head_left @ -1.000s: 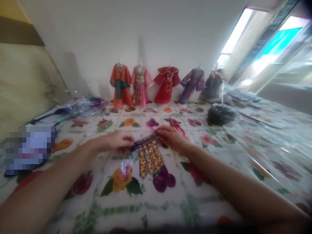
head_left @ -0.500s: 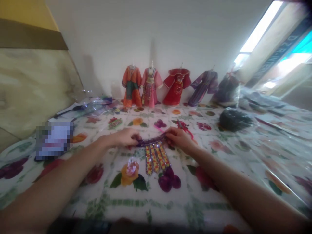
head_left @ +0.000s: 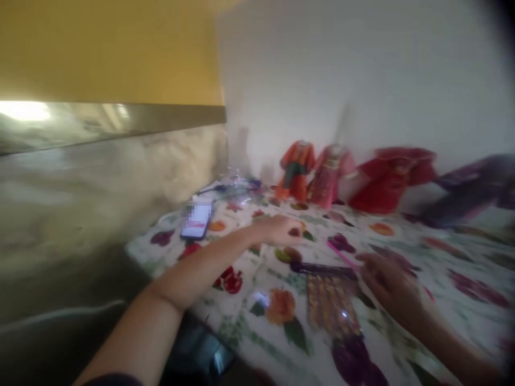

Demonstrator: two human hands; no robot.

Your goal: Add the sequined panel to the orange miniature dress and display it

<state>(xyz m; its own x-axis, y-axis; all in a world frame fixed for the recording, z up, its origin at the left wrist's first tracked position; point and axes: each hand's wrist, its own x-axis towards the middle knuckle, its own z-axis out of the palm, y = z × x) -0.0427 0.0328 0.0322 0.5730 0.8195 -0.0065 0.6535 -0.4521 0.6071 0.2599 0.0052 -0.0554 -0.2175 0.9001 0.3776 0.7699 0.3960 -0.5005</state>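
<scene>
A small doll-sized belt lies on the fruit-print tablecloth, with a dark purple band and several yellow-red patterned strips hanging from it toward me. My left hand is above the cloth, beyond the band's left end and apart from it. Its fingers curl downward and are smeared by motion. My right hand is at the band's right end, fingers loosely apart; whether they touch the band I cannot tell. A thin pink item lies beside its fingertips, partly covered by the hand.
Doll-sized outfits stand along the white wall: an orange one, a pink one, a red one and a purple one. A phone lies at the table's left. Clear plastic wrapping is in the back corner.
The view has swung left and blurred. My left hand has let go of the belt band and moved away from it. The belt now rests on the cloth; my right hand's fingers have loosened.
</scene>
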